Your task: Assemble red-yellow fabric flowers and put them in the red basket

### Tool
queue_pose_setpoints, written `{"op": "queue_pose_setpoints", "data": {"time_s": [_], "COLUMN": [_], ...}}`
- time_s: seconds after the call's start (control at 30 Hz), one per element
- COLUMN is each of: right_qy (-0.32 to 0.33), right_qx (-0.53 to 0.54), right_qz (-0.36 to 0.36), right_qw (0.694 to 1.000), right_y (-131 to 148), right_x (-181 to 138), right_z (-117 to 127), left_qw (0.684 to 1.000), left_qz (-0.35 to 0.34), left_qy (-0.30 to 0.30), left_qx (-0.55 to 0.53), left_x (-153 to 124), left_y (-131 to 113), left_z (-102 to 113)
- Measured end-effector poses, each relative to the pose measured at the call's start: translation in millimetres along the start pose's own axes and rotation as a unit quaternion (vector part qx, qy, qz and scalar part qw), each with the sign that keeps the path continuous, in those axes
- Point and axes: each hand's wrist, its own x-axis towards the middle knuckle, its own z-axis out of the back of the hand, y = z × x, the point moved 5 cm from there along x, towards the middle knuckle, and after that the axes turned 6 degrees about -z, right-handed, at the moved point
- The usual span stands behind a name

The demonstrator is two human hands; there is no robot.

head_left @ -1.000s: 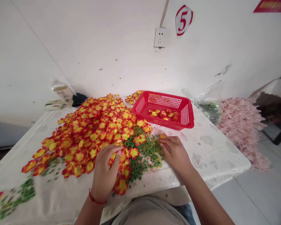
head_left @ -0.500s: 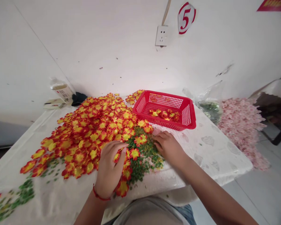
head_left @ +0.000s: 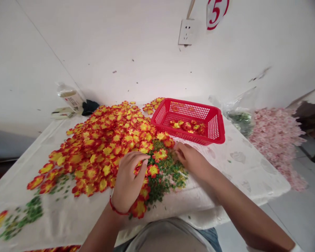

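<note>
My left hand (head_left: 130, 176), with a red cord at the wrist, hovers over the near edge of a heap of red and yellow artificial flower petals (head_left: 94, 147). Its thumb and forefinger are pinched together; whatever lies between them is too small to name. Beside the pile of small green plastic pieces (head_left: 160, 187), my right hand (head_left: 191, 157) has its fingers curled in and pressed together at the pile's right edge. What those fingers hold, if anything, is hidden. A few petal pieces lie on top of the green pile, between both hands.
Behind my right hand stands a red plastic basket (head_left: 212, 136) with several assembled flowers (head_left: 186, 126) inside. Pink blossoms (head_left: 275, 140) and a clear bag with greenery (head_left: 241, 122) are past the table's right side. A tilted package (head_left: 72, 99) and a dark cloth (head_left: 89, 107) sit back left.
The view has shifted slightly, so everything sits a little to the right. Both hands stay over nearly the same spots, with the right fingers curled in a little more.
</note>
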Motion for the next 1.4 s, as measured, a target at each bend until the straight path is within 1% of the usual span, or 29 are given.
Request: {"op": "queue_pose_setpoints", "data": {"time_s": [0.1,0.27,0.4,0.5,0.57,0.67,0.77,0.83,0.97,1.1,1.27,1.4], "right_qy": [0.012,0.018,0.007,0.013,0.021,0.022,0.031,0.032,0.024,0.029,0.055,0.082], "right_qx": [0.057,0.138,0.175,0.223,0.262,0.313,0.358,0.370,0.384,0.425,0.482,0.537], "right_qz": [-0.004,0.006,0.001,0.001,0.004,-0.008,-0.013,-0.008,-0.002,-0.006,-0.019,-0.034], "right_qw": [0.998,0.990,0.985,0.975,0.965,0.950,0.933,0.928,0.923,0.905,0.874,0.839], "right_y": [0.9,4.6,7.4,12.3,17.3,23.6,29.2,31.9,33.2,32.2,30.8,29.3], "right_x": [3.4,13.6,23.2,28.0,30.2,33.4,36.1,36.8,35.9,34.4,32.4,31.2], "right_z": [3.5,9.3,10.4,11.2,13.0,15.2,10.9,5.3,-6.9,-14.4,-18.8,-20.2], "left_qw": [0.999,0.997,0.995,0.994,0.995,0.995,0.988,0.984,0.984,0.982,0.953,0.933], "left_qz": [-0.008,-0.045,-0.059,-0.063,-0.053,-0.016,0.020,0.027,0.021,0.032,0.082,0.127], "left_qy": [0.030,0.064,0.080,0.088,0.088,0.079,0.078,0.069,0.039,0.021,0.037,0.041], "left_qx": [-0.007,0.010,0.017,0.011,-0.004,-0.061,-0.133,-0.165,-0.175,-0.184,-0.291,-0.333], "left_x": [11.0,30.4,40.1,45.2,49.0,55.5,59.4,59.5,55.8,53.3,49.7,45.0], "left_y": [-6.1,-17.0,-17.3,-15.2,-12.1,-4.9,2.4,5.7,11.3,15.7,16.3,19.1], "left_z": [-2.2,-3.1,-6.0,-12.9,-19.6,-31.8,-45.9,-52.6,-57.2,-58.1,-63.9,-67.8]}}
